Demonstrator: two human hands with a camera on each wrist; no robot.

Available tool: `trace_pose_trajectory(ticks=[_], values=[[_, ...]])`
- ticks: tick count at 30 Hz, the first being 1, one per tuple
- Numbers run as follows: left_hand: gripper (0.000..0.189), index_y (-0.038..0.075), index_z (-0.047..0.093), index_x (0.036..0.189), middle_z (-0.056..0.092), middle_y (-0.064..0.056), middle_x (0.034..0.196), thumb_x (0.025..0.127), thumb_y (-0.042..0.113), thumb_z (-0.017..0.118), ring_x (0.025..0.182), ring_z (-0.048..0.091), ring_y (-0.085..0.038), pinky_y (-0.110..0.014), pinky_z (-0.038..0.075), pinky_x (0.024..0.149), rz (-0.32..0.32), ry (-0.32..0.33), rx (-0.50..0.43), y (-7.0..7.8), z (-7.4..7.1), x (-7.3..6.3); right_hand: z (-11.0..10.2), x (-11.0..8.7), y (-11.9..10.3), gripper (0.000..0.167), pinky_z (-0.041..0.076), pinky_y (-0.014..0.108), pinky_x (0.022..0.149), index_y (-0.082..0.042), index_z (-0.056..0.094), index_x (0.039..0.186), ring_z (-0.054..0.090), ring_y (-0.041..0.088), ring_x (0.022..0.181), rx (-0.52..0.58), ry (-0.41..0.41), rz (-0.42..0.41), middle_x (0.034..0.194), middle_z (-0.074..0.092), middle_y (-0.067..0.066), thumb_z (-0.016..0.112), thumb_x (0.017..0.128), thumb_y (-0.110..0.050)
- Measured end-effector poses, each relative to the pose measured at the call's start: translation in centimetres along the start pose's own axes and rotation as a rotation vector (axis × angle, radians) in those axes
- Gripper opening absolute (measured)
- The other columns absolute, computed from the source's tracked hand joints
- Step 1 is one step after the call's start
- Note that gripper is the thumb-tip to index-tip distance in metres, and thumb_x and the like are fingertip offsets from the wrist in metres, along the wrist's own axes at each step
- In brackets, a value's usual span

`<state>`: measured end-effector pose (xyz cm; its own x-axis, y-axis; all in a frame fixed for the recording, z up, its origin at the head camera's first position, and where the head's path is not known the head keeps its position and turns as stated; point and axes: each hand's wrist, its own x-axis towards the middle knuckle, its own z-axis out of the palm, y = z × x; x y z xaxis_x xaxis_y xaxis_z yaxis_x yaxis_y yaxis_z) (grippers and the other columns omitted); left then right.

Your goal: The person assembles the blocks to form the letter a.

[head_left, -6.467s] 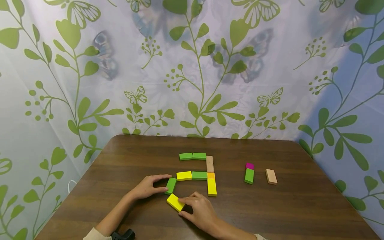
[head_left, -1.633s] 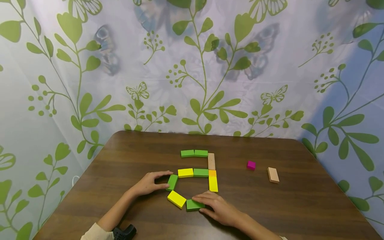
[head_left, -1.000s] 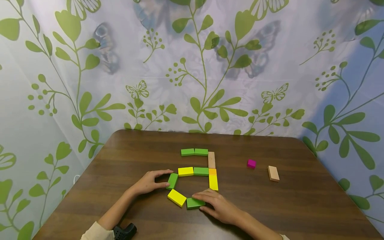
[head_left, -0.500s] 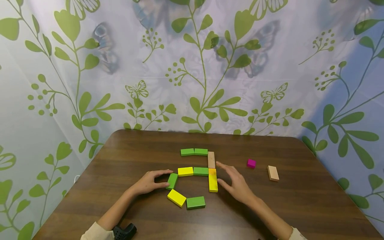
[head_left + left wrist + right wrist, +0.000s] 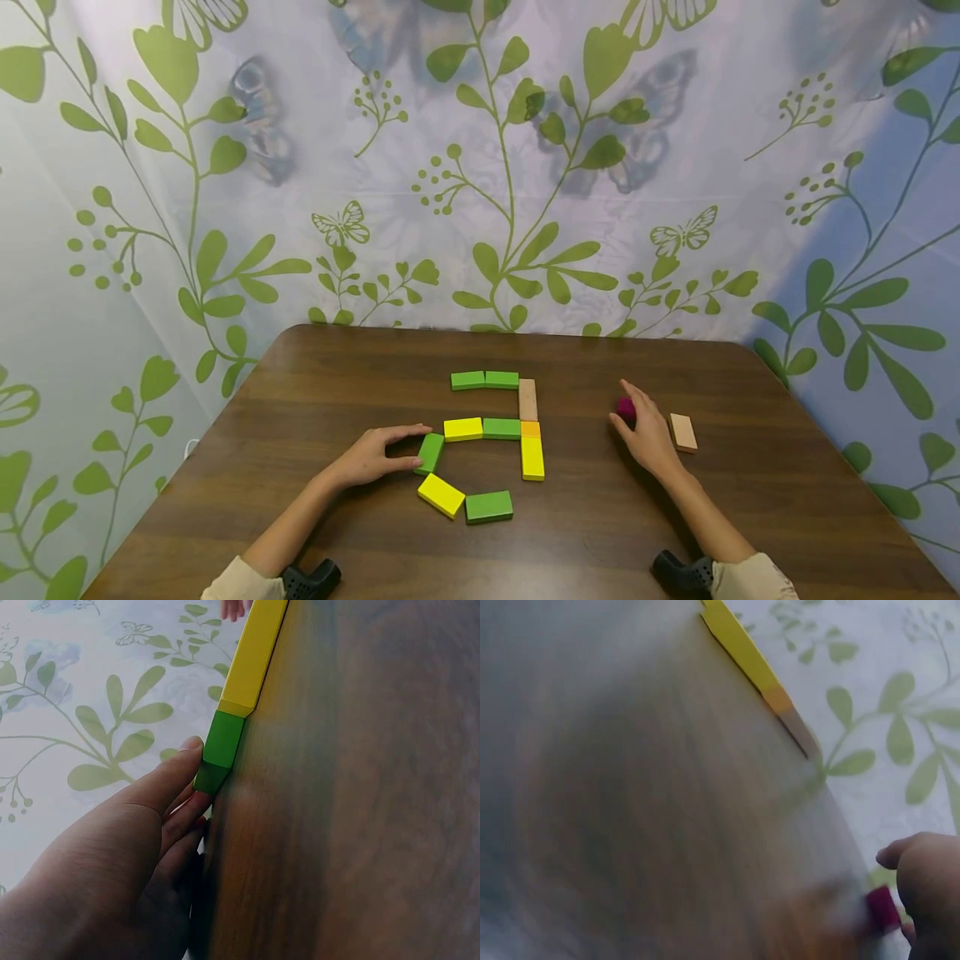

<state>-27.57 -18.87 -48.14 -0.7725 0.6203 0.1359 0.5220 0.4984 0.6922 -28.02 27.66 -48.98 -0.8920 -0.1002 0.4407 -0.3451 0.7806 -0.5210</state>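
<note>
In the head view, my left hand (image 5: pixel 372 456) holds a green block (image 5: pixel 431 454) lightly, thumb and index finger at its sides. The left wrist view shows the same green block (image 5: pixel 223 742) by the fingertips, end to end with a yellow block (image 5: pixel 255 656). My right hand (image 5: pixel 651 437) reaches over a magenta cube (image 5: pixel 626 408), thumb and fingers spread about it and partly hiding it. A gap separates the upper finger from the magenta cube (image 5: pixel 883 910) in the right wrist view. Just right of this hand lies a pale wooden block (image 5: pixel 683 433).
Yellow (image 5: pixel 441 497), green (image 5: pixel 489 507), orange (image 5: pixel 530 429) and wooden (image 5: pixel 528 400) blocks form a figure on the brown table (image 5: pixel 360 358). Two green blocks (image 5: pixel 484 380) make its top row. A patterned cloth (image 5: pixel 480 167) hangs behind. Black wrist devices (image 5: pixel 311 579) sit at both cuffs.
The right hand has placed a yellow and then a green block at the figure's bottom, let go, and moved right to the magenta cube. The left hand has stayed at its green block.
</note>
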Motion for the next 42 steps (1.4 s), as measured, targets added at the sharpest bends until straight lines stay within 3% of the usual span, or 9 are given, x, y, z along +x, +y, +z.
trace_pose_trajectory(ticks=[5,18,30,35,42], values=[[0.052,0.021,0.052,0.133,0.051,0.0,0.133,0.086,0.042,0.062,0.124,0.044,-0.021,-0.046,0.037,0.098,-0.002,0.004,0.011,0.0,0.0,0.0,-0.2,-0.2,0.8,0.055,0.03,0.063,0.094,0.011,0.034,0.135,0.035,0.053,0.117,-0.047,-0.055,0.051,0.133,0.035,0.035,0.059,0.089,-0.004],[0.052,0.02,0.051,0.133,0.051,0.0,0.133,0.087,0.042,0.061,0.123,0.045,-0.022,-0.048,0.037,0.097,0.003,-0.005,0.005,0.0,0.2,0.1,-0.6,-1.1,0.9,0.048,0.038,0.057,0.087,0.011,0.045,0.127,0.049,0.047,0.102,-0.102,0.066,0.112,0.113,0.052,0.033,0.064,0.084,0.001],[0.053,0.018,0.051,0.133,0.051,-0.002,0.133,0.087,0.041,0.061,0.123,0.045,-0.024,-0.049,0.038,0.097,0.015,0.007,0.018,0.1,0.2,0.0,0.0,-2.6,-3.0,0.047,0.048,0.05,0.074,0.001,0.061,0.116,0.062,0.035,0.087,-0.002,0.204,-0.071,0.1,0.065,0.017,0.077,0.073,-0.005],[0.053,0.018,0.051,0.134,0.051,-0.002,0.133,0.087,0.041,0.061,0.123,0.044,-0.024,-0.049,0.037,0.097,0.003,0.003,0.008,0.1,0.1,0.0,0.2,-4.3,-6.0,0.047,0.051,0.043,0.074,-0.007,0.065,0.113,0.064,0.024,0.086,0.036,0.186,-0.122,0.098,0.067,0.007,0.081,0.069,-0.01],[0.054,0.019,0.051,0.133,0.05,-0.001,0.134,0.086,0.043,0.061,0.124,0.044,-0.022,-0.047,0.037,0.098,-0.004,0.003,0.005,0.2,0.0,0.0,1.3,-6.5,-10.2,0.039,0.05,0.02,0.073,-0.014,0.07,0.106,0.06,0.009,0.086,0.11,0.089,-0.258,0.099,0.067,-0.006,0.082,0.069,-0.019]])
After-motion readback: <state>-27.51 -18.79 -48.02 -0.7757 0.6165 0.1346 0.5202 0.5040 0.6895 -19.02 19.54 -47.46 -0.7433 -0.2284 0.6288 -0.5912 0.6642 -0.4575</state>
